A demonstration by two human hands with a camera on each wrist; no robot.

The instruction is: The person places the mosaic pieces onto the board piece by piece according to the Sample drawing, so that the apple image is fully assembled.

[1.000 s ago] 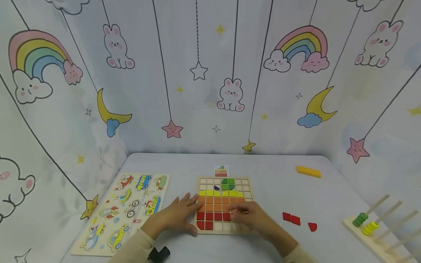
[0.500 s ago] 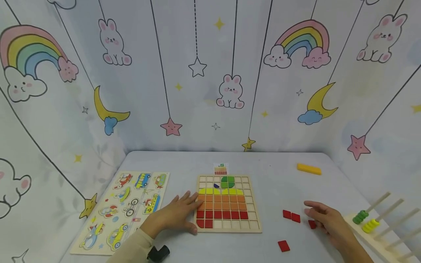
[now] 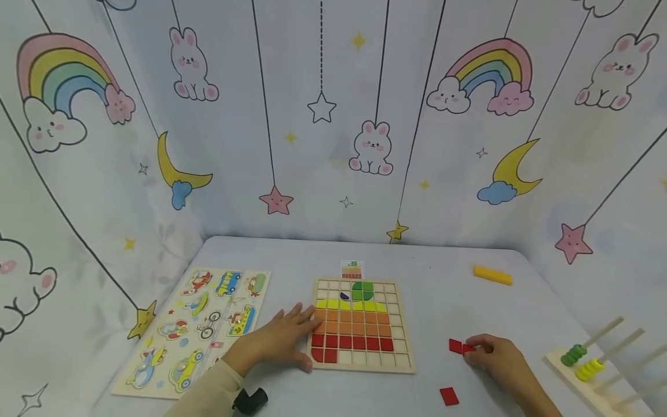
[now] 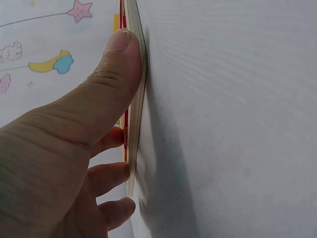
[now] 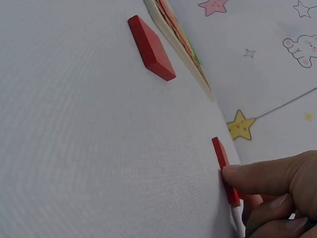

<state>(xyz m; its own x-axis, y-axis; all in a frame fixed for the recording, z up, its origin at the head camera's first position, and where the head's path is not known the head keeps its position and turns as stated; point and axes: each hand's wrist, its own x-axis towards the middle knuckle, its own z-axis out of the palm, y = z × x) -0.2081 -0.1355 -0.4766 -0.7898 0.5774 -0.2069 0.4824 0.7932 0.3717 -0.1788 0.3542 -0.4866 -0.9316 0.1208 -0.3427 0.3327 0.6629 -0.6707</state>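
Note:
In the head view, a wooden grid board (image 3: 372,359) holds red, orange, yellow and green tiles plus a small dark blue piece (image 3: 344,296). My left hand (image 3: 278,341) rests with spread fingers on the board's left edge; its thumb (image 4: 121,54) lies along the near edge. Right of the board, my right hand (image 3: 497,362) pinches a red square tile (image 3: 468,349) between thumb and fingers, low at the cloth. Another red square tile (image 3: 455,346) lies just left of it. A third red tile (image 3: 449,396) lies nearer the front. Whatever is under the right palm is hidden.
A small picture card (image 3: 352,269) stands behind the board. A vehicle puzzle board (image 3: 169,353) lies on the left, with a black object (image 3: 251,401) near the left forearm. A yellow bar (image 3: 492,275) lies at the back right, and a bead-peg stand (image 3: 599,379) at far right.
My right hand left the board, went right to the rounded red tile, then back left to the red square tile. The lower red row shows more tiles uncovered. My left hand stays.

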